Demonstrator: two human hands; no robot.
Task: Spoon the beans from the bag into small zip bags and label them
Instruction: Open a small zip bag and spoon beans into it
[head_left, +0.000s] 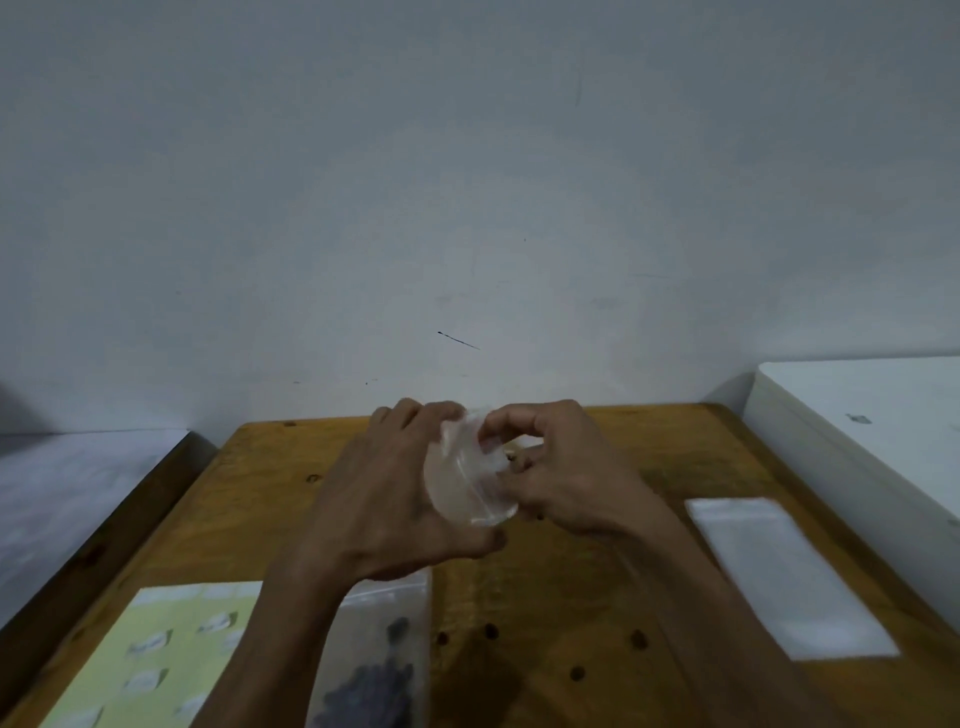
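1. Both hands meet above the far middle of a wooden table (597, 587), holding a small clear zip bag (470, 475) between them.
2. The left hand (384, 499) curls its fingers around the bag's left side.
3. The right hand (558, 473) pinches the bag's top edge with bent fingers; the bag is blurred, and whether anything is inside cannot be told.
4. A larger clear bag of dark beans (379, 670) lies near the front edge, partly hidden by the left forearm and cut off below.
5. A yellow label sheet (156, 660) sits front left, cut off; its print is unreadable.
6. A stack of empty zip bags (784, 577) lies to the right.
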